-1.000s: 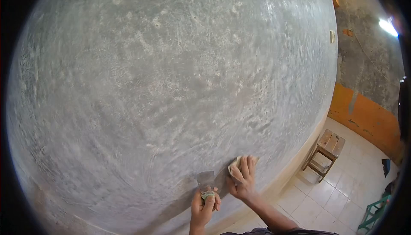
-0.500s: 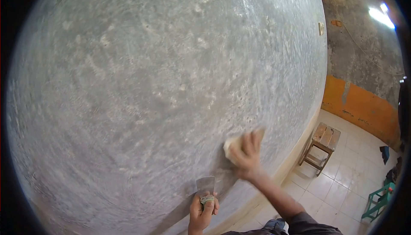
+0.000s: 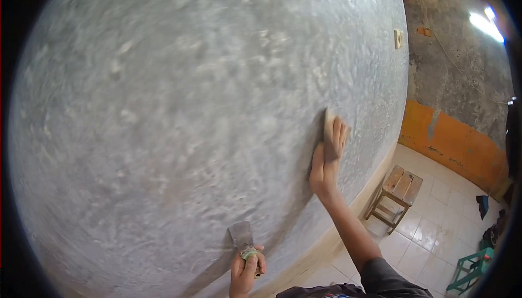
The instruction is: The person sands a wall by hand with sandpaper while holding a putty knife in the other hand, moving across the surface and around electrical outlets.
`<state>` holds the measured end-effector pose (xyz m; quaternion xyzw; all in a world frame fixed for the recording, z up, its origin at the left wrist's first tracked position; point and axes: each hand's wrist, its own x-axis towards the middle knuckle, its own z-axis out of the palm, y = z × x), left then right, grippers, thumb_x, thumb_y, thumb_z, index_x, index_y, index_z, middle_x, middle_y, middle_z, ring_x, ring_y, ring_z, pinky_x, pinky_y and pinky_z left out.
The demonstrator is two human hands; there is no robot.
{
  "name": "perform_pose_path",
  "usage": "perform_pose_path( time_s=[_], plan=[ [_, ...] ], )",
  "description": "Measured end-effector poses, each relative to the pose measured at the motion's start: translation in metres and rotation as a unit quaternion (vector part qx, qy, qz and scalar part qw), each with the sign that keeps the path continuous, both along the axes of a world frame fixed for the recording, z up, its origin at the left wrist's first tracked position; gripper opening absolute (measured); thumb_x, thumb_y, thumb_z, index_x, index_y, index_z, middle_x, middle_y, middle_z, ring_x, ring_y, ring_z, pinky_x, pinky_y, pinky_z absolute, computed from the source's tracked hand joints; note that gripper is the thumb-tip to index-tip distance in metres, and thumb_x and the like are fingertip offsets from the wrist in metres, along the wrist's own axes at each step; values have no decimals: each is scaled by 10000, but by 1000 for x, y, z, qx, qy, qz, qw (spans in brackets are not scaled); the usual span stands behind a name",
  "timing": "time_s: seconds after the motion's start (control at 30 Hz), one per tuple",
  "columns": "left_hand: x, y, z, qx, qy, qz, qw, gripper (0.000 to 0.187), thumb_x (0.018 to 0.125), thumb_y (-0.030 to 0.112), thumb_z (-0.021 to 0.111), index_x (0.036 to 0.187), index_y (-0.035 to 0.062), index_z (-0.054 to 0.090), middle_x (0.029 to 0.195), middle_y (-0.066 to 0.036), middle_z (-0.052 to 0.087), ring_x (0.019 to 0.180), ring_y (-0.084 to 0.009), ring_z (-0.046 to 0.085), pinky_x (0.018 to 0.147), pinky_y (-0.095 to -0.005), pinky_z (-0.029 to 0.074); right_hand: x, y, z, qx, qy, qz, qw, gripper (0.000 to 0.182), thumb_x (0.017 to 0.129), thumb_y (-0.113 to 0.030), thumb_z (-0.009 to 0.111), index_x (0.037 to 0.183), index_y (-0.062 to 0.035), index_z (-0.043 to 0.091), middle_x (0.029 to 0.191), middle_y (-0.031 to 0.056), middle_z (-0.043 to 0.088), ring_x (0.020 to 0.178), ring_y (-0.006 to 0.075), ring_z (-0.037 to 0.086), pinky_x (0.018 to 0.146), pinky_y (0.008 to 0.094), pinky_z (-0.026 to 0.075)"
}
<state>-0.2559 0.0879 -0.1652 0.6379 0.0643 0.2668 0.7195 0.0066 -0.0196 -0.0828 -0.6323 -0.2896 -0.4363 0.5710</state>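
A grey, mottled wall [image 3: 163,135] fills most of the view. My right hand [image 3: 328,159] is against it, right of the middle, with its fingers over a pale, flat piece like sandpaper or a pad [image 3: 330,127]. Lower down, my left hand [image 3: 247,270] is wrapped round the handle of a scraper [image 3: 242,235], whose broad metal blade points up in front of the wall. Whether the blade touches the wall cannot be told.
A wooden stool [image 3: 402,185] stands on the pale tiled floor [image 3: 429,227] at the right, with a green plastic stool [image 3: 470,270] beyond it. An orange and grey wall [image 3: 454,137] is behind them. A socket [image 3: 398,39] sits near the grey wall's edge.
My right hand has moved up and slightly right along the wall with the pale piece. My left hand and the scraper have shifted a little left and down, and the blade tilts left.
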Motion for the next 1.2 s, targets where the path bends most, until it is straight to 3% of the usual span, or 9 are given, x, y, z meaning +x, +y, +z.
perform_pose_path(
  time_s=[0.03,0.17,0.23,0.37,0.47,0.67,0.87,1.07,1.2],
  plan=[
    [9,-6,0,2,2,-3,1000,361,975,282,481,1097,-57,476,668,-69,527,530,-149,516,478,-284,422,10,-10,16,-19,6,25,999,493,938,-115,341,1400,56,332,1516,253,175,1427,392,77,1140,509,34],
    [45,-26,-12,-24,12,3,1000,402,971,365,471,1055,-28,481,640,-65,518,490,-151,501,444,-298,406,0,-10,-46,-203,-131,-2,970,529,837,-169,559,1353,-90,474,1366,251,418,1301,410,341,1065,567,208],
    [56,-33,-21,-29,29,13,999,420,967,413,465,1031,-1,493,621,-54,502,465,-145,479,424,-298,384,2,-12,-79,-212,-233,50,948,547,823,-184,575,1356,-120,472,1358,233,423,1320,386,334,1077,566,210],
    [76,-45,-36,-31,70,11,997,455,957,474,456,1094,42,493,627,5,486,490,-89,439,420,-225,329,65,-36,-12,-117,-10,0,993,561,856,-189,530,1389,-69,402,1441,245,325,1372,408,240,1094,574,156],
    [82,-61,-23,-123,23,-35,992,493,960,488,434,1094,19,506,632,9,457,495,-87,411,432,-227,310,81,-31,2,-66,-38,-62,995,586,851,-188,521,1397,-38,371,1468,279,258,1393,429,180,1089,605,123],
    [94,-61,-16,-164,-25,-108,980,596,943,534,428,1191,-5,486,660,-11,441,514,-105,418,447,-232,327,38,-22,-101,-253,-207,66,943,703,682,-256,625,1358,-191,444,1408,246,312,1350,456,219,1027,709,113],
    [100,-57,-7,-130,-3,-107,986,573,912,527,500,1181,22,490,621,-8,432,462,-101,417,392,-232,334,88,-48,37,-54,-23,-18,998,561,892,-135,480,1433,-68,348,1515,230,206,1406,430,140,1112,549,102],
    [98,-49,-32,-164,-24,-124,978,591,906,559,478,1153,22,489,562,9,403,370,-80,332,336,-217,275,40,-24,-112,-198,-94,57,974,588,849,-290,542,1385,-88,414,1519,228,175,1405,449,97,1098,632,47],
    [101,-55,-15,-182,-18,-153,971,589,926,551,440,1147,7,486,534,14,385,362,-77,311,332,-216,260,80,-39,-59,-133,-80,-23,988,612,854,-271,552,1404,-71,375,1523,222,172,1408,442,95,1106,617,42]
  ],
)
